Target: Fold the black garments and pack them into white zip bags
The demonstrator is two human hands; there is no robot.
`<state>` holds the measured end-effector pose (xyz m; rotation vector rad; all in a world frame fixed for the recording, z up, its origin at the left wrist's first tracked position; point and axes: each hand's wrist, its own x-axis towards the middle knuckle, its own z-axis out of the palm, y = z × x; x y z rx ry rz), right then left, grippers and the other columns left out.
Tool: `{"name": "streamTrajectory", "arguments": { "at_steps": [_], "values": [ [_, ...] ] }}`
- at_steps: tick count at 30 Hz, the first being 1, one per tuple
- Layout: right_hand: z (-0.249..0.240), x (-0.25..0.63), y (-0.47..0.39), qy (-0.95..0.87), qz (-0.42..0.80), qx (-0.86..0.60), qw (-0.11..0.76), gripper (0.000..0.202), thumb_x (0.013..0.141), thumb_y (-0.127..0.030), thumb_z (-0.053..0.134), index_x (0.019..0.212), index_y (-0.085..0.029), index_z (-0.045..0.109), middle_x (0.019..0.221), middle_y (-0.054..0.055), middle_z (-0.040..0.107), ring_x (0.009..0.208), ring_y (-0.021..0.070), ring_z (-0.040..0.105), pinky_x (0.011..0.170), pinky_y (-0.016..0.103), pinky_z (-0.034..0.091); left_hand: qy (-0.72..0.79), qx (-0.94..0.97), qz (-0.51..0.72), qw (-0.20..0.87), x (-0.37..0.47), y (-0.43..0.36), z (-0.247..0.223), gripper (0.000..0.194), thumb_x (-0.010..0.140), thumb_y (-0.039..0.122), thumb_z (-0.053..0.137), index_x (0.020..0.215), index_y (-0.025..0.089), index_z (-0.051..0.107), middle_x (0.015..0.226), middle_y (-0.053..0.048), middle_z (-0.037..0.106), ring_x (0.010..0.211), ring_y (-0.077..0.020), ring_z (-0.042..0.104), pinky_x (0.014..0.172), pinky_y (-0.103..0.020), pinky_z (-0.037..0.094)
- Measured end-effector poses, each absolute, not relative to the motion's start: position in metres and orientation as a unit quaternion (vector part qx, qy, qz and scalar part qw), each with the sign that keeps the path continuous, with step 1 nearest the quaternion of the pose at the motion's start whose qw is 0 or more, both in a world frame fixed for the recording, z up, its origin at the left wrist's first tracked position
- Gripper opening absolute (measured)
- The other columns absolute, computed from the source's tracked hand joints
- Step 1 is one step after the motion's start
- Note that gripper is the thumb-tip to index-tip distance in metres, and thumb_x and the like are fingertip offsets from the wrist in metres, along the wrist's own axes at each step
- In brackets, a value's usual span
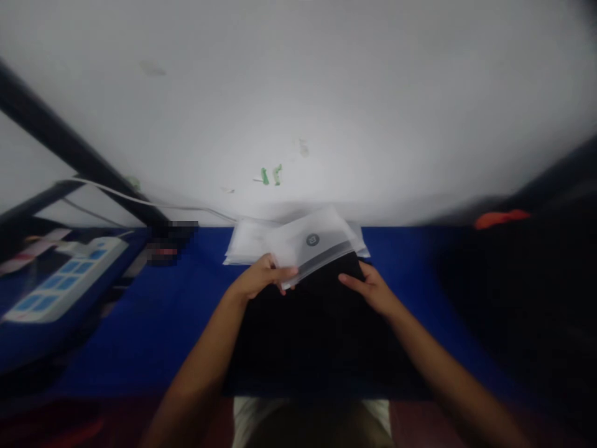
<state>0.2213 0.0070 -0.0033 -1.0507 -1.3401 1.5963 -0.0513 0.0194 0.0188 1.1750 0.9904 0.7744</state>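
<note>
A translucent plastic bag (pixel 298 242) with a round dark mark is tilted in front of me. My left hand (pixel 261 277) pinches its lower left corner, thumb on top. Beneath the bag's near edge, a dark band shows through the film. My right hand (pixel 370 289) grips the upper right edge of a flat black item (pixel 326 336), which looks like folded fabric, thumb on top. The black item's far edge meets the bag; whether it lies inside or under it I cannot tell. Behind the bag rests a stack of similar plastic bags (pixel 247 239).
A blue tabletop (pixel 177 323) runs up to a white wall (pixel 298 93). At left lies a white power strip (pixel 68 280) with blue sockets, and a white cable (pixel 153 204) trails along the wall. An orange object (pixel 501 218) sits on a dark mass at right.
</note>
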Motion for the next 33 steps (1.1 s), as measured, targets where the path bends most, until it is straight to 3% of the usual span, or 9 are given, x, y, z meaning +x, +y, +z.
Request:
{"name": "streamTrajectory", "arguments": {
  "at_steps": [4,8,14,18,21,23,26,29,33],
  "values": [
    [-0.003,0.226,0.008,-0.486,0.664,-0.404,0.399,0.036,0.072,-0.034,0.078,0.104,-0.021,0.067,0.092,0.003,0.071,0.079,0.0189,0.067,0.072,0.031,0.054,0.483,0.486,0.414,0.599,-0.068,0.026,0.019,0.028,0.072,0.036,0.077,0.079,0.015,0.059,0.068,-0.001,0.066,0.056,-0.014,0.065,0.043,-0.02,0.048],
    [0.005,0.23,0.005,-0.512,0.713,-0.356,0.322,0.032,0.072,-0.03,0.078,0.099,-0.018,0.067,0.087,0.001,0.07,0.074,0.0154,0.066,0.068,0.026,0.053,0.537,0.434,0.509,0.515,-0.09,0.04,0.011,0.037,0.066,0.039,0.077,0.078,0.018,0.049,0.061,0.005,0.057,0.048,-0.0134,0.064,0.038,-0.018,0.043],
    [0.008,0.231,0.003,-0.516,0.76,-0.312,0.244,0.026,0.073,-0.025,0.078,0.095,-0.017,0.068,0.08,-0.002,0.068,0.069,0.0117,0.063,0.064,0.021,0.05,0.691,0.464,0.476,0.284,-0.125,0.054,-0.01,0.026,0.076,0.044,0.059,0.079,0.02,0.047,0.059,0.004,0.056,0.039,-0.011,0.05,0.041,-0.022,0.039],
    [0.005,0.233,0.003,-0.485,0.777,-0.316,0.246,0.03,0.071,-0.022,0.078,0.099,-0.017,0.068,0.083,-0.001,0.069,0.071,0.0123,0.065,0.066,0.022,0.051,0.751,0.458,0.44,0.183,-0.141,0.055,-0.018,0.025,0.07,0.033,0.067,0.085,0.019,0.052,0.074,-0.005,0.062,0.073,-0.0253,0.063,0.066,-0.034,0.048],
    [0.007,0.233,0.003,-0.46,0.789,-0.325,0.245,0.032,0.069,-0.021,0.079,0.099,-0.017,0.068,0.086,0.0,0.07,0.074,0.0129,0.066,0.07,0.023,0.052,0.785,0.5,0.366,0.021,-0.136,0.053,-0.015,0.036,0.072,0.032,0.067,0.102,0.016,0.054,0.106,-0.018,0.061,0.109,-0.0384,0.054,0.089,-0.048,0.043],
    [0.008,0.233,0.003,-0.456,0.795,-0.321,0.241,0.032,0.069,-0.02,0.079,0.099,-0.017,0.069,0.087,0.0,0.071,0.076,0.0131,0.067,0.072,0.023,0.052,0.769,0.548,0.325,-0.048,-0.122,0.05,-0.009,0.039,0.077,0.035,0.065,0.108,0.014,0.054,0.116,-0.021,0.056,0.117,-0.0407,0.047,0.096,-0.052,0.038],
    [0.009,0.233,0.004,-0.464,0.8,-0.303,0.23,0.033,0.07,-0.018,0.078,0.101,-0.016,0.069,0.088,0.001,0.072,0.077,0.013,0.067,0.072,0.023,0.052,0.695,0.635,0.337,0.032,-0.088,0.038,0.004,0.032,0.083,0.038,0.06,0.105,0.016,0.057,0.11,-0.015,0.06,0.109,-0.0333,0.053,0.094,-0.046,0.042],
    [0.008,0.235,0.007,-0.467,0.809,-0.282,0.218,0.032,0.07,-0.017,0.078,0.1,-0.015,0.069,0.089,0.001,0.072,0.076,0.0125,0.068,0.071,0.022,0.052,0.586,0.684,0.343,0.266,-0.047,0.019,0.017,0.024,0.086,0.04,0.057,0.099,0.019,0.059,0.096,-0.006,0.065,0.09,-0.0227,0.062,0.083,-0.036,0.048],
    [0.007,0.241,0.012,-0.468,0.82,-0.269,0.191,0.037,0.067,-0.018,0.078,0.102,-0.015,0.068,0.088,0.001,0.072,0.07,0.0117,0.067,0.065,0.02,0.051,0.453,0.656,0.26,0.545,-0.012,-0.004,0.022,0.032,0.083,0.041,0.064,0.107,0.02,0.06,0.107,-0.005,0.065,0.098,-0.0209,0.061,0.089,-0.035,0.046]
  ]
}}
